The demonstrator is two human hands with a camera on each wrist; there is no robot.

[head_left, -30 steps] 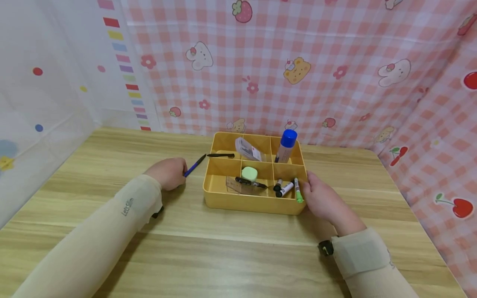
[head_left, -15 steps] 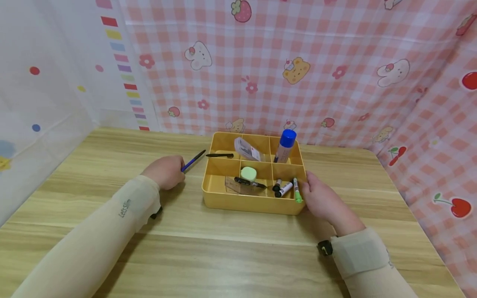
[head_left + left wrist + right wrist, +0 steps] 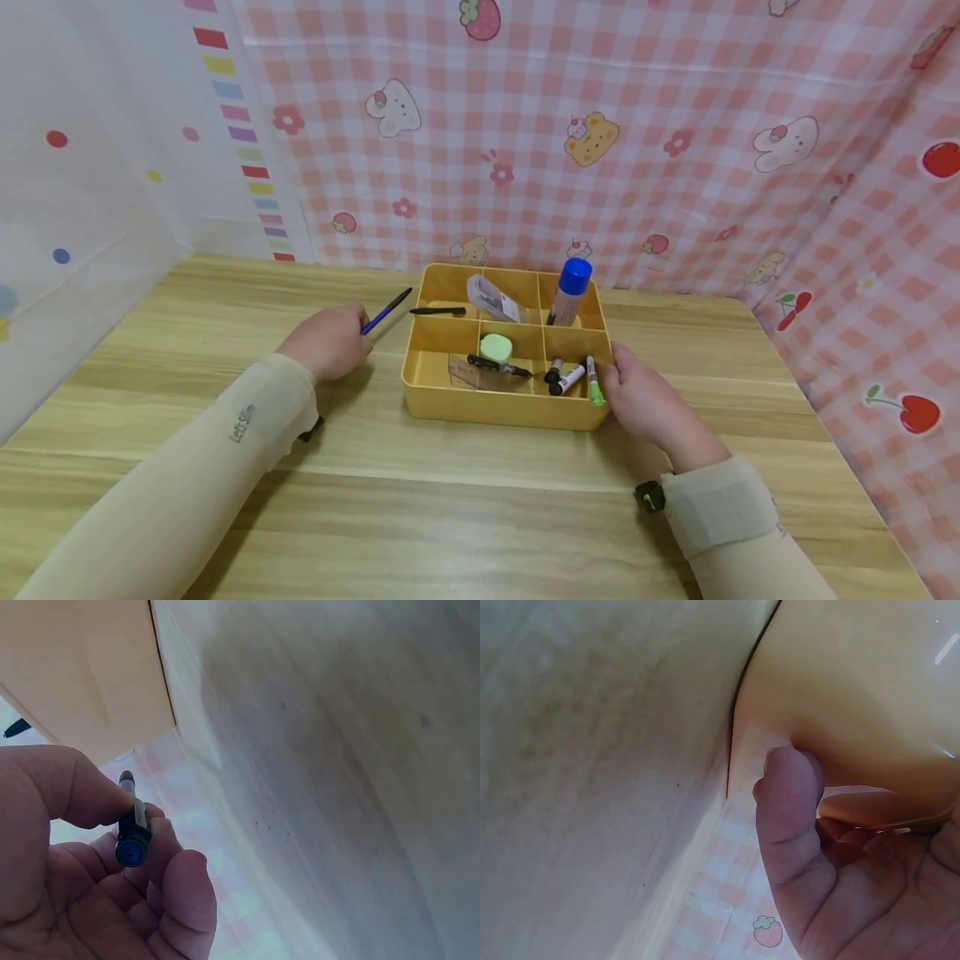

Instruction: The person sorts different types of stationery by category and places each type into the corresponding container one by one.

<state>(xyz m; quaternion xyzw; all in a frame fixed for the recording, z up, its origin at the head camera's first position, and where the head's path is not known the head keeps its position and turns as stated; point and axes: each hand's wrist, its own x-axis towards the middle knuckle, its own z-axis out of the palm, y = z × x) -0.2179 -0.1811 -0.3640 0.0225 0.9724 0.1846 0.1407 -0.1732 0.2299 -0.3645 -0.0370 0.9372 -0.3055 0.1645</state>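
My left hand [image 3: 327,340] pinches a blue pen [image 3: 384,312] with a black end, to the left of a yellow divided storage box [image 3: 502,409]. In the left wrist view, thumb and fingertips hold the pen [image 3: 133,838], its blue end facing the camera. My right hand [image 3: 647,393] grips the box's right side; in the right wrist view its curled fingers lie against the yellow wall [image 3: 855,697]. A black pen [image 3: 438,312] lies across the box's left rim, one end sticking out towards the blue pen.
In the box are a blue-capped glue stick [image 3: 570,292], a clear plastic case [image 3: 492,298], a pale green rounded item [image 3: 496,347], a black marker [image 3: 498,366], a green-tipped marker [image 3: 593,381] and a white marker [image 3: 567,379]. A checked cloth [image 3: 480,150] hangs behind the wooden table [image 3: 450,517].
My left hand has moved slightly up and away with the blue pen, whose black end has swung upwards. The right hand stays at the box. The whole view has shifted a little.
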